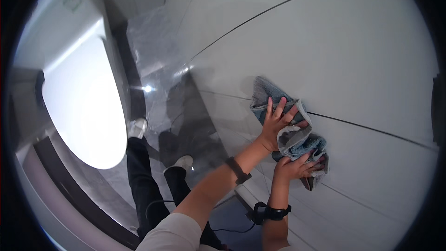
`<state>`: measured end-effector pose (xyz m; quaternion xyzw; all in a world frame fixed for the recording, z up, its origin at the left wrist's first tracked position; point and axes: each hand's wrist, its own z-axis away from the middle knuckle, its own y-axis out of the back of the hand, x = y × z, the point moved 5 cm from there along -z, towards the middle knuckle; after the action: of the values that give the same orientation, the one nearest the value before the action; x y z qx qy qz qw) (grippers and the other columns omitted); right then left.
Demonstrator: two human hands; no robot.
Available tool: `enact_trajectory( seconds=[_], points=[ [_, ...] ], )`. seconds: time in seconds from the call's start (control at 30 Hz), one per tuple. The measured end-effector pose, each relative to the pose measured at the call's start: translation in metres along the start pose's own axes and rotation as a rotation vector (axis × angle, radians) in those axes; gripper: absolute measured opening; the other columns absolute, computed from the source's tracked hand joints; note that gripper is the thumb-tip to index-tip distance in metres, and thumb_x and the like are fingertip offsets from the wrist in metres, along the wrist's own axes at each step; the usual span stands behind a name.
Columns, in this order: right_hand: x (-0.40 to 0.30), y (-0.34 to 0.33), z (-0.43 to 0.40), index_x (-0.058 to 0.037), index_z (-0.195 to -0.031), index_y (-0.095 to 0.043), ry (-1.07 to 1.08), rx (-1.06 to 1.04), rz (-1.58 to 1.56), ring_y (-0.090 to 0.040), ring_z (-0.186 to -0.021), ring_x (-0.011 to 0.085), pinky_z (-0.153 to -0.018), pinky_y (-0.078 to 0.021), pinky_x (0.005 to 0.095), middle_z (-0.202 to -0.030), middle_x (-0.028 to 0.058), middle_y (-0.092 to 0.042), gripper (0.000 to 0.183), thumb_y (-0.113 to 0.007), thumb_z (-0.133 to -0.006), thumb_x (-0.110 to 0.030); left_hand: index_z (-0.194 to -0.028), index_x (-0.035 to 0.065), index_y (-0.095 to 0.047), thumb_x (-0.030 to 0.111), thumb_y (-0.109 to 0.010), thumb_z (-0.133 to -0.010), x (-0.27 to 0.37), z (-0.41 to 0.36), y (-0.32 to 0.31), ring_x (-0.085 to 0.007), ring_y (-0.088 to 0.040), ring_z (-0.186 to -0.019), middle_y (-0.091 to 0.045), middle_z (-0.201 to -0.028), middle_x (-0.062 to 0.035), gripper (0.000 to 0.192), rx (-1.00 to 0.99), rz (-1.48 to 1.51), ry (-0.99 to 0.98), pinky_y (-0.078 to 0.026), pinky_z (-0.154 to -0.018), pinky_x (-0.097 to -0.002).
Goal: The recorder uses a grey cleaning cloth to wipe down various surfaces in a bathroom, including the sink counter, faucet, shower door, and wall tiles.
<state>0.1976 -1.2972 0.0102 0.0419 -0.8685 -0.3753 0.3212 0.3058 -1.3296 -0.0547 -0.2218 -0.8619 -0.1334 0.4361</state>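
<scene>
A blue-grey towelling cloth (271,90), bunched and folded, lies against a pale tiled wall (348,59). My left hand (278,122) is on its upper part, fingers spread across the fabric and the thumb by a fold. Lower down, my right hand (296,167) holds the crumpled lower end, its fingers partly sunk in the folds. Both hands press the cloth to the wall across a dark tile joint. A dark band is on my left wrist, and a black strap with a cable is on my right.
A white toilet with a closed lid (87,104) stands at the left on a grey marbled floor (153,48). My feet in light shoes (183,163) are between it and the wall. A curved pale rim with a dark band (80,188) is at lower left. A thin cable (233,230) hangs near my legs.
</scene>
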Motion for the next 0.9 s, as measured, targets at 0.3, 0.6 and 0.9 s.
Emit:
enact_trajectory(
  seconds=[0.3, 0.6, 0.9],
  points=[
    [0.004, -0.008, 0.006, -0.0148, -0.132, -0.037, 0.422, -0.224, -0.064, -0.056, -0.091, 0.0376, -0.080, -0.0411, 0.0430, -0.137, 0.0209, -0.031, 0.057, -0.051, -0.077, -0.009, -0.127, 0.0047, -0.038, 0.043, -0.053, -0.079, 0.000, 0.075, -0.025, -0.0341, -0.020, -0.130, -0.023, -0.141, -0.0156, 0.063, 0.121, 0.166, 0.761, -0.013, -0.105, -0.0472],
    [0.035, -0.036, 0.104, -0.0162, -0.130, -0.037, 0.015, -1.609, -0.157, -0.040, -0.120, 0.0292, -0.092, -0.0373, 0.0443, -0.138, 0.0082, -0.033, 0.049, -0.043, -0.082, -0.013, -0.126, 0.0028, -0.037, 0.030, -0.041, -0.089, 0.098, 0.256, -0.042, -0.0242, -0.037, -0.120, -0.039, -0.130, -0.0158, 0.046, -0.287, 0.800, 1.615, -0.026, -0.101, -0.0333],
    [0.152, 0.082, 0.138, 0.0054, -0.110, -0.049, -0.278, -1.039, -0.612, -0.029, -0.125, 0.0376, -0.099, -0.0267, 0.0434, -0.126, 0.0255, -0.040, 0.031, -0.048, -0.081, -0.005, -0.119, 0.0008, -0.041, 0.023, -0.033, -0.091, 0.217, 0.218, 0.027, -0.0300, -0.041, -0.115, -0.045, -0.119, -0.0175, 0.036, -0.708, 0.767, 1.597, -0.031, -0.097, -0.0326]
  ],
)
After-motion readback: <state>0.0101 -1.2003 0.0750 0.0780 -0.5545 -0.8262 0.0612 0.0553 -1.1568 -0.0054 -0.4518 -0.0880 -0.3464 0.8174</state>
